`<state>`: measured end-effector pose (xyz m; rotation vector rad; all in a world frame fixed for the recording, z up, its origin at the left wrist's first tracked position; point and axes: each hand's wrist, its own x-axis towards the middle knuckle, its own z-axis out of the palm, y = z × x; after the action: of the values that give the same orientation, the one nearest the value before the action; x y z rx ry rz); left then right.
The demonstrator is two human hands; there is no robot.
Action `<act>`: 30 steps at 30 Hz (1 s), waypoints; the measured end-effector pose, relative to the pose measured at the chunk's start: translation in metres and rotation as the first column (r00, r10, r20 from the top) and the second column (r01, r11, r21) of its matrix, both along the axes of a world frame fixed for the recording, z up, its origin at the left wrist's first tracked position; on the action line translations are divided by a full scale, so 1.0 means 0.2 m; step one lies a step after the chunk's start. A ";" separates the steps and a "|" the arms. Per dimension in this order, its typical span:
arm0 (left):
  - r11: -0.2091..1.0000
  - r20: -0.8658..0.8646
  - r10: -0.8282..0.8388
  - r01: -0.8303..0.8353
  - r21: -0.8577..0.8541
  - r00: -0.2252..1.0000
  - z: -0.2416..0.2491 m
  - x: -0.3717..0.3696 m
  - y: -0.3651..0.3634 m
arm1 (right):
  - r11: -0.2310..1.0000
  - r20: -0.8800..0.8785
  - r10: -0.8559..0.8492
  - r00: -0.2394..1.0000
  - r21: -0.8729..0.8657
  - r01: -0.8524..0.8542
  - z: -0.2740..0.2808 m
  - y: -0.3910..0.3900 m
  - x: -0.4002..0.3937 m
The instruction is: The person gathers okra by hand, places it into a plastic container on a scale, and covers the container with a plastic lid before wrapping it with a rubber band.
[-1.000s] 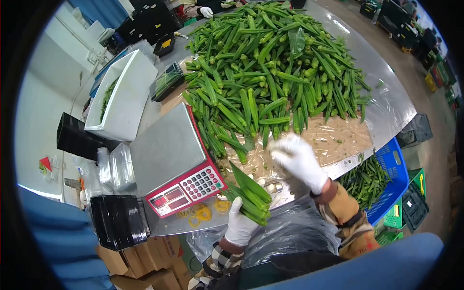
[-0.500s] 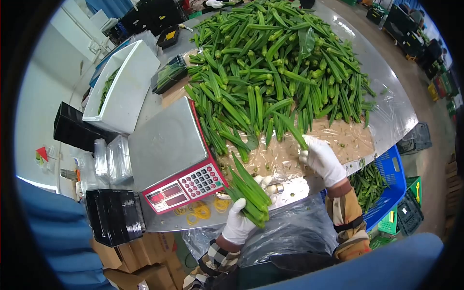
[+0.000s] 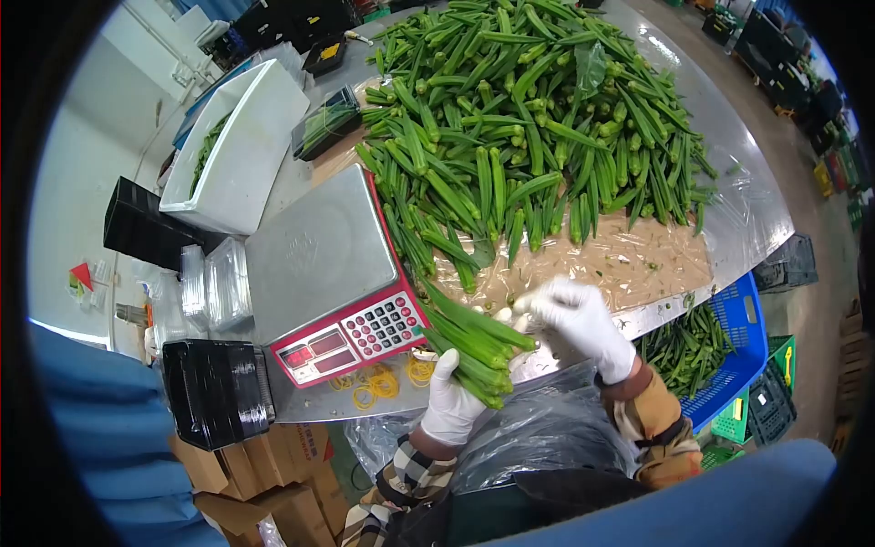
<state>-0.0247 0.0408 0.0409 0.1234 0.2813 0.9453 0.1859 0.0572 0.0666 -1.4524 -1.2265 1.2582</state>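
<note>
My left hand [image 3: 453,406], in a white glove, is closed around a bunch of green okra [image 3: 478,351] at the table's front edge, fingertips showing behind the pods. My right hand [image 3: 586,324], also gloved in white, hovers just right of the bunch near the stem ends. Its fingers are bent and slightly apart, and no pod shows in them. Beyond both hands rises a large heap of okra [image 3: 538,118]. Left of the bunch stands a red digital scale [image 3: 319,246] with a bare metal plate.
Yellow rubber bands [image 3: 375,385] lie below the scale. A white bin [image 3: 264,137] with okra and a black tray [image 3: 326,121] of pods stand at left. Wrapped black trays [image 3: 217,392] sit at the table's near-left edge. A blue crate [image 3: 747,351] holds more okra at right.
The pod in my right hand has joined the bunch in my left, and the right hand has come away from it without a visible pod. The view has shifted slightly.
</note>
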 end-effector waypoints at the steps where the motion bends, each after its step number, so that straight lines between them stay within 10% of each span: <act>1: 1.000 0.006 -0.003 0.003 -0.008 1.000 -0.01 0.00 -0.01 | 0.994 0.108 -0.034 0.994 0.107 0.022 -0.01 0.07 0.05; 8: 0.998 0.005 -0.055 0.055 0.006 0.998 0.02 0.00 -0.04 | 0.783 0.720 -0.515 0.466 0.616 -0.085 -0.31 0.73 0.33; 13: 0.999 -0.035 -0.046 0.046 -0.018 0.998 0.03 -0.03 -0.04 | 0.895 0.776 -0.361 0.517 0.444 -0.041 -0.27 0.65 0.43; 15: 0.999 -0.048 -0.048 0.047 -0.020 0.998 0.02 -0.03 -0.03 | 0.949 0.217 -0.260 0.941 0.236 0.207 -0.34 0.55 0.47; 17: 0.998 -0.072 -0.064 0.062 -0.032 0.995 0.03 -0.01 -0.02 | 0.966 -0.063 -0.246 0.967 0.063 0.250 -0.24 0.39 0.43; 22: 0.992 -0.126 -0.084 0.071 -0.108 0.988 -0.01 0.01 -0.03 | 0.976 -0.696 -0.218 0.684 -0.167 0.141 -0.15 0.08 0.33; 30: 0.991 -0.131 -0.067 0.050 -0.125 0.989 -0.01 0.01 -0.04 | 0.977 -0.945 -0.181 0.274 -0.204 -0.059 -0.11 -0.02 0.18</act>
<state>-0.0231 0.0336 0.0391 0.0831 0.4575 0.8607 0.2210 0.0531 0.0436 -0.5069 -0.1483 1.8135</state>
